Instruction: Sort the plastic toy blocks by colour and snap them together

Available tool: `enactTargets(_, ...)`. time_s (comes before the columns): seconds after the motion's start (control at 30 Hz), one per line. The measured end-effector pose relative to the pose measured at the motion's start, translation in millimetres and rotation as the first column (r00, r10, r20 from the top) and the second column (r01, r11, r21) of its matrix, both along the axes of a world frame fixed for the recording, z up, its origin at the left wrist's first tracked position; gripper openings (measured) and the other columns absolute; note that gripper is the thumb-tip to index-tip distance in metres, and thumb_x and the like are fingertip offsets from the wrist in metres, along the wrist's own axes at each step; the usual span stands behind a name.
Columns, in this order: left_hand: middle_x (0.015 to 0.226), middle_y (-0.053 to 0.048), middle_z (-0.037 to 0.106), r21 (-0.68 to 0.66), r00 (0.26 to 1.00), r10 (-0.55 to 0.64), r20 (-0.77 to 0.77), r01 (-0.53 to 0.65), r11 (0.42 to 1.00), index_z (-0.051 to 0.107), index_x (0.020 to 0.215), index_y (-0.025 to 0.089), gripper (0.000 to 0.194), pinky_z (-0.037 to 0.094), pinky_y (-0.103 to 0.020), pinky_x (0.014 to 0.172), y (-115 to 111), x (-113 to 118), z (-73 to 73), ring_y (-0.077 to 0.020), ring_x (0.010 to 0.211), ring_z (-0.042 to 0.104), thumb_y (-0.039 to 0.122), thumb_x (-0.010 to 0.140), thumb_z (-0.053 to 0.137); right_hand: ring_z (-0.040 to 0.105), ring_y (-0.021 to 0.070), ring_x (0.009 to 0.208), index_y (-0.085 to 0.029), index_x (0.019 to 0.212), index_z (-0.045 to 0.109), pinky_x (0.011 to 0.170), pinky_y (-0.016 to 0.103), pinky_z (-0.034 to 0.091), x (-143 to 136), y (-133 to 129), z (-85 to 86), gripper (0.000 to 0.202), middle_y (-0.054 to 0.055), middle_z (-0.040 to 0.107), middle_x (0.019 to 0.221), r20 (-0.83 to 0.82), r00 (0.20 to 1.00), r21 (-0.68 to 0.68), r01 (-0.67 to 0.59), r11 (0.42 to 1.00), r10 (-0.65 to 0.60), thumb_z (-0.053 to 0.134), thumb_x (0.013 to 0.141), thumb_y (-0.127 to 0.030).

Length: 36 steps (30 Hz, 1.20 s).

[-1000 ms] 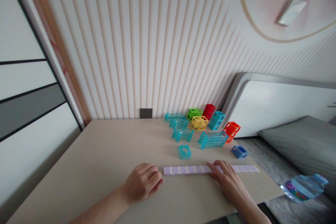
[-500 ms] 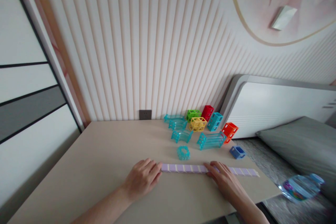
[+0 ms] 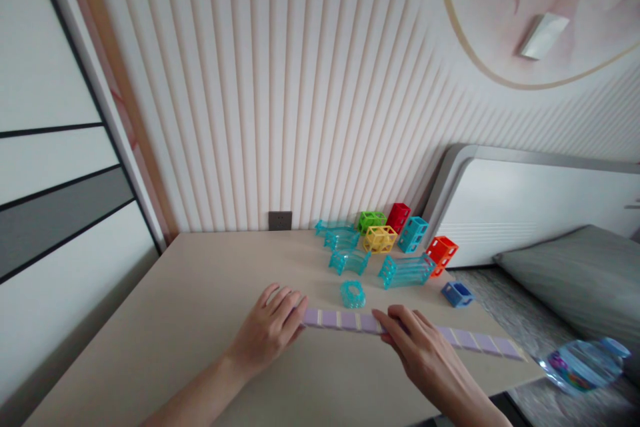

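A long, thin lilac strip with pale cross bands (image 3: 345, 320) runs left to right near the front of the beige table. My left hand (image 3: 270, 327) grips its left end between thumb and fingers. Further right, my right hand (image 3: 417, 343) pinches the strip around its middle and hides part of it. The strip's right part stretches past that hand toward the table's right edge. Just behind the strip lies a clear teal ring-shaped piece (image 3: 353, 294), touched by neither hand.
Behind stand clear teal curved pieces (image 3: 349, 261), a teal straight piece (image 3: 407, 271), and yellow (image 3: 380, 239), green (image 3: 371, 221), red (image 3: 399, 217) and orange (image 3: 441, 255) frames. A blue frame (image 3: 457, 294) sits near the right edge; a bottle (image 3: 583, 365) lies beyond.
The strip looks closer and slightly raised, with its right end farther right. My right hand has slid a little left along it, and my left fingers have lifted slightly.
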<state>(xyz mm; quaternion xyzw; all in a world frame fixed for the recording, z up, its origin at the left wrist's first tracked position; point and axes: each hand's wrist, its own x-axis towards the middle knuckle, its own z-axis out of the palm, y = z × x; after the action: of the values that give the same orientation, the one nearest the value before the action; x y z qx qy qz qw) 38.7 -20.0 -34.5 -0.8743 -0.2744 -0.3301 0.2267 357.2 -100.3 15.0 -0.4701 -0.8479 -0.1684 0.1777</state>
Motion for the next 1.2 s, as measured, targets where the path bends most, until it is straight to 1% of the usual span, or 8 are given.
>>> enactTargets(0.17,0.075,-0.005,0.065,0.045,0.998,-0.038,0.046,0.036,0.998,0.062,0.102,0.016,0.027,0.047,-0.035,0.07,23,-34,6.5,-0.0201,0.07,0.06,0.036,0.103,0.045,0.065,0.0184,0.08,-0.021,0.119,0.063,0.071,0.029,0.05,-38,16,37.4,0.025,0.007,0.064,0.097,0.01,0.998,-0.111,-0.065,0.992,0.066,0.044,0.105,-0.029)
enactTargets(0.37,0.072,-0.004,0.069,0.02,0.987,-0.039,0.155,0.036,0.999,0.061,0.094,0.018,0.024,0.048,-0.027,0.061,51,-76,22.3,-0.0168,0.064,0.065,0.036,0.102,0.048,0.064,0.018,0.073,-0.021,0.106,0.064,0.057,0.028,0.038,-83,60,81.1,0.019,0.004,0.065,0.087,0.163,0.981,-0.063,-0.094,0.994,0.103,0.055,0.101,-0.037)
enactTargets(0.5,0.069,-0.003,0.068,-0.169,0.978,0.059,0.198,-0.025,0.985,0.064,0.086,0.018,0.034,0.045,-0.023,0.06,64,-98,69.9,-0.0151,0.062,0.065,0.046,0.099,0.05,0.062,0.0161,0.068,-0.019,0.094,0.063,0.056,0.028,0.032,-103,90,115.9,0.028,0.004,0.066,0.082,0.113,0.985,-0.018,-0.133,0.991,0.134,0.046,0.104,-0.038)
enactTargets(0.6,0.056,0.004,0.055,-0.433,0.977,0.182,0.113,-0.116,0.894,0.061,0.076,0.021,0.036,0.034,-0.021,0.051,66,-109,117.8,-0.0122,0.05,0.054,0.049,0.096,0.051,0.059,0.0147,0.062,-0.019,0.092,0.063,0.055,0.027,0.029,-107,113,137.3,0.029,0.003,0.067,0.08,0.033,0.987,-0.041,-0.153,0.987,0.154,0.044,0.104,-0.038)
enactTargets(0.73,0.052,0.007,0.041,-0.534,0.965,0.225,0.132,-0.122,0.837,0.051,0.064,0.02,0.044,0.026,-0.021,0.051,63,-106,159.8,-0.0095,0.048,0.044,0.052,0.095,0.05,0.053,0.0126,0.058,-0.019,0.085,0.063,0.056,0.024,0.03,-105,144,150.0,0.039,-0.001,0.06,0.067,-0.28,0.92,-0.205,-0.336,0.919,0.274,0.039,0.105,-0.042)
enactTargets(0.97,0.058,0.005,0.044,-0.397,0.79,0.311,0.529,-0.094,0.913,0.052,0.075,0.02,0.036,0.03,-0.024,0.055,67,-50,153.4,-0.0112,0.053,0.043,0.047,0.098,0.047,0.039,0.0084,0.047,-0.018,0.077,0.053,0.047,0.021,0.03,-122,164,136.2,0.051,-0.006,0.044,0.057,-0.851,0.508,-0.203,-0.55,0.81,0.132,0.036,0.102,-0.06)
enactTargets(1.1,0.061,0.003,0.046,-0.567,0.736,0.252,0.628,0.211,0.796,0.054,0.077,0.019,0.05,0.033,-0.025,0.054,68,-41,149.0,-0.0133,0.054,0.044,0.051,0.104,0.026,0.041,0.0072,0.042,-0.019,0.072,0.049,0.042,0.02,0.029,-132,165,125.8,0.05,-0.005,0.048,0.056,-0.927,0.371,-0.147,-0.506,0.85,0.061,0.041,0.1,-0.059)
enactTargets(1.2,0.062,0.003,0.047,-0.645,0.694,0.315,0.647,0.279,0.712,0.055,0.076,0.019,0.051,0.033,-0.025,0.053,69,-49,150.4,-0.0132,0.055,0.044,0.056,0.102,0.032,0.043,0.0072,0.041,-0.02,0.075,0.049,0.04,0.019,0.031,-138,166,120.5,0.047,-0.005,0.05,0.057,-0.939,0.344,-0.174,-0.496,0.85,0.009,0.042,0.1,-0.059)
